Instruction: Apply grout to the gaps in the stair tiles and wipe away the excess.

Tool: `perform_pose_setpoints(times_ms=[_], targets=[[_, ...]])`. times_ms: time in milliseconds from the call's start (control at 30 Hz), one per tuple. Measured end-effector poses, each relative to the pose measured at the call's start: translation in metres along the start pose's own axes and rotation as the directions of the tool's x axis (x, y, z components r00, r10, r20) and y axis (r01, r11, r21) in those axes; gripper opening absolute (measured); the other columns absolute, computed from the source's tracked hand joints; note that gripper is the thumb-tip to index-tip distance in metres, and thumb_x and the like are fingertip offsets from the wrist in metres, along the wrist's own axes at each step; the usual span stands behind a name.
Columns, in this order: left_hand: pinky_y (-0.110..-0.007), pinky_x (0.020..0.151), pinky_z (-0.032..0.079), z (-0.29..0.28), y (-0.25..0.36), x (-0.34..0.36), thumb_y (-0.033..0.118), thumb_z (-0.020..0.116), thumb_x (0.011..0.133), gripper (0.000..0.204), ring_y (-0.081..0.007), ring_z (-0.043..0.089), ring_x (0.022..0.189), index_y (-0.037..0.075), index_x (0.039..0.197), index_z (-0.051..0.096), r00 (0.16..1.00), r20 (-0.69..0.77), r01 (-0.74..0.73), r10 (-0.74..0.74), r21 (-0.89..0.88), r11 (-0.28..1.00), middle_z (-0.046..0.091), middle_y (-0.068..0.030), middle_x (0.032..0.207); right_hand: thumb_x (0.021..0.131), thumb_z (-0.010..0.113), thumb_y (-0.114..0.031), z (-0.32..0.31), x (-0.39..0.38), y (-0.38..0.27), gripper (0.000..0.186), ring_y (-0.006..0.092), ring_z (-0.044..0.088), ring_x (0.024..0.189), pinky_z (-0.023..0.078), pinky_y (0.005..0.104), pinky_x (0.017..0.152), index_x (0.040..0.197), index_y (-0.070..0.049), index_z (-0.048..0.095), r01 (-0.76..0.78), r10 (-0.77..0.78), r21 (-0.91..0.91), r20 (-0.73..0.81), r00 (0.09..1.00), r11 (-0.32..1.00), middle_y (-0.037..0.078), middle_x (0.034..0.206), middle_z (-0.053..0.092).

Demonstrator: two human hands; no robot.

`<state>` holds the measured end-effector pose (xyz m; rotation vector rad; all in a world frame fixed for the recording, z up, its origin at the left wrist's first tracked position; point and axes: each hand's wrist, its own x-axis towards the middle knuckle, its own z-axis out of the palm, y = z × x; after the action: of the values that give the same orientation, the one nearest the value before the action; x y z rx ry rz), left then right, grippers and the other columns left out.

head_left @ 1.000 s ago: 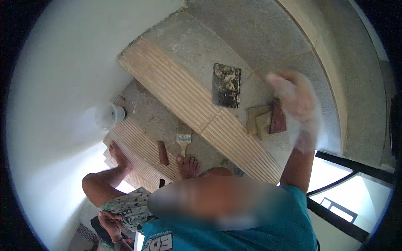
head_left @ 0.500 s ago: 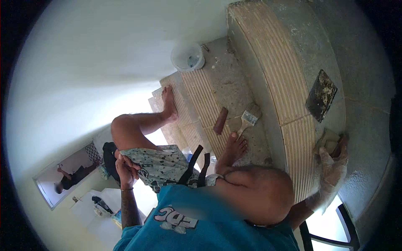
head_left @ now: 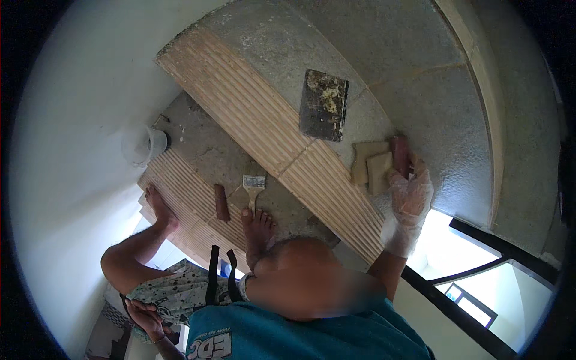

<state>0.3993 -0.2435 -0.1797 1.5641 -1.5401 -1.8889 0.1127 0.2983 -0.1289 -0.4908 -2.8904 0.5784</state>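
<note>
My right hand point(head_left: 411, 192), in a clear plastic glove, reaches onto the grey step. Its thumb and fingers close around the lower end of a reddish-brown block point(head_left: 400, 153). Against the block's left side lie two tan folded pieces point(head_left: 379, 173), one overlapping the other; the thumb touches the nearer one. What they are made of I cannot make out. At the lower left, my bare left hand point(head_left: 144, 315) rests on the patterned shorts by my thigh, fingers stretched out, holding nothing.
A dark, stained flat rectangular plate point(head_left: 324, 105) lies on the step above the ribbed tan edge point(head_left: 288, 141). Lower down are a paintbrush point(head_left: 254, 187) by my foot and another reddish-brown block point(head_left: 222, 203). A translucent bucket point(head_left: 147, 146) stands by the white wall. Black railing point(head_left: 462, 288) borders the right.
The view has swung right, so the steps sit farther left. My right hand and the tan pieces now show more fully, along with the reddish-brown block. My left hand stays by my thigh.
</note>
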Motion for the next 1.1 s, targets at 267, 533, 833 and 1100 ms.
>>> perform_pose_setpoints(times_ms=[267, 533, 833, 1100], targets=[[-0.026, 0.019, 0.026, -0.010, 0.003, 0.007, 0.048, 0.033, 0.094, 0.048, -0.0163, 0.034, 0.020, 0.011, 0.066, 0.047, 0.999, 0.051, 0.013, -0.012, -0.021, 1.000, 0.055, -0.0113, 0.048, 0.081, 0.058, -0.017, -0.018, 0.008, -0.023, 0.032, 0.0254, 0.060, 0.082, 0.046, 0.0332, 0.076, 0.105, 0.004, 0.057, 0.007, 0.016, 0.171, -0.132, 0.991, 0.985, 0.018, 0.088, 0.062], [-0.026, 0.020, 0.028, 0.004, -0.005, 0.009, 0.046, 0.035, 0.094, 0.047, -0.0166, 0.036, 0.021, 0.011, 0.065, 0.046, 0.986, 0.164, -0.018, 0.020, -0.014, 1.000, 0.055, -0.0114, 0.048, 0.083, 0.062, -0.029, -0.022, 0.024, -0.037, 0.035, 0.0196, 0.056, 0.083, 0.044, 0.0307, 0.074, 0.103, -0.001, 0.060, 0.095, -0.031, 0.368, -0.175, 0.984, 0.925, 0.011, 0.090, 0.060], [-0.025, 0.024, 0.031, 0.031, 0.010, -0.001, 0.045, 0.037, 0.093, 0.046, -0.0149, 0.044, 0.028, 0.014, 0.061, 0.044, 0.990, 0.117, -0.077, 0.073, 0.033, 0.996, 0.052, -0.0073, 0.046, 0.075, 0.068, -0.018, -0.013, 0.024, -0.041, 0.033, 0.0300, 0.059, 0.090, 0.046, 0.0372, 0.079, 0.103, -0.003, 0.060, 0.413, -0.413, -0.024, -0.110, 0.904, 0.910, 0.015, 0.100, 0.060], [-0.025, 0.023, 0.030, 0.052, 0.016, -0.014, 0.043, 0.038, 0.094, 0.046, -0.0174, 0.044, 0.026, 0.006, 0.066, 0.044, 0.979, 0.144, -0.182, 0.143, 0.304, 0.935, 0.057, -0.0148, 0.050, 0.075, 0.068, -0.022, -0.002, 0.013, -0.034, 0.039, 0.0305, 0.060, 0.090, 0.047, 0.0366, 0.075, 0.107, 0.000, 0.058, 0.187, -0.169, 0.101, -0.165, 0.972, 0.977, 0.017, 0.100, 0.060]])
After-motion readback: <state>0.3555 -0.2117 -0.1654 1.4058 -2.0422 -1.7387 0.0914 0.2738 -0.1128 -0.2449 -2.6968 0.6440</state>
